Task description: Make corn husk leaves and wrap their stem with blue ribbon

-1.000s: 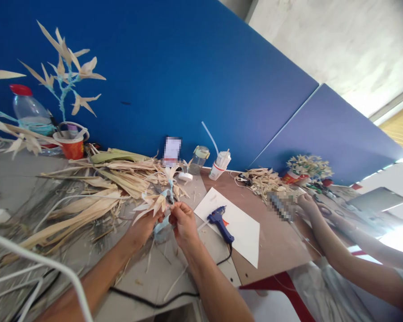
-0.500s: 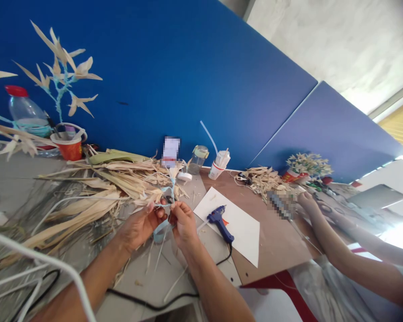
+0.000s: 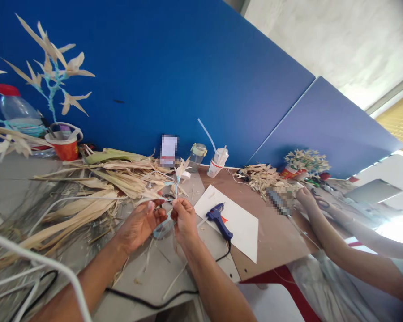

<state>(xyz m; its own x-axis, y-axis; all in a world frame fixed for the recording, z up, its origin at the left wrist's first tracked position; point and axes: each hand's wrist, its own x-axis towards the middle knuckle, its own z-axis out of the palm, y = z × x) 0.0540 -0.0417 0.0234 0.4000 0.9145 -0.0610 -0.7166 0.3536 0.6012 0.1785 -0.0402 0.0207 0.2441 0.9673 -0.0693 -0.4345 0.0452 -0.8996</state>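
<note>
In the middle of the head view, my right hand [image 3: 185, 215] pinches a stem wrapped in light blue, topped by a pale corn husk flower [image 3: 182, 170]. My left hand [image 3: 146, 221] is closed just to its left, thumb and fingers round a thin light-blue-wrapped side branch [image 3: 168, 199] of the same flower stem. The fingertips partly hide the joint between the two. A light blue ring-shaped roll [image 3: 161, 230] shows beneath my hands on the table. Dried corn husks [image 3: 87, 208] lie spread beyond my left hand.
A blue glue gun [image 3: 219, 220] rests on white paper [image 3: 245, 228], its black cord [image 3: 154, 307] crossing near my forearms. At the back stand a phone [image 3: 169, 150], a glass jar [image 3: 197, 156] and cups. On the right, another person's hand [image 3: 305, 199] works beside husk scraps [image 3: 262, 176].
The flower on its stem has tilted and shifted slightly right above my right hand. Both hands keep nearly the same place and grip. The view has moved a little.
</note>
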